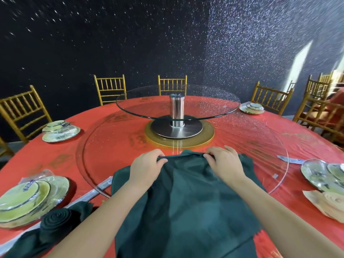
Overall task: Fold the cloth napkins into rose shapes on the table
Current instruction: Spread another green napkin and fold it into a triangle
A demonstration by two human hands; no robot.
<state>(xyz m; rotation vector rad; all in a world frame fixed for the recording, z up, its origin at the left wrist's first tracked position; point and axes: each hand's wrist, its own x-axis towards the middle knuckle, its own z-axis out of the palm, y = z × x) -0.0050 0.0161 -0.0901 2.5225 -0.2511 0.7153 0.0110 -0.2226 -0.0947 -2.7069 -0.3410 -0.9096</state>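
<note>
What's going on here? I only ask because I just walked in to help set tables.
A person has a dark green napkin spread on the red table. The left hand and right hand pinch its far edge, probably starting a fold. A rolled green rose sits by the plates at left; a beige roll lies at right.

The red-clothed round counter bears a glass turntable at centre, wrapped plates lower left, and a green napkin bottom centre.

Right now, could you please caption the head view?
Left hand and right hand pinch the far edge of a green napkin on a red table.
</note>
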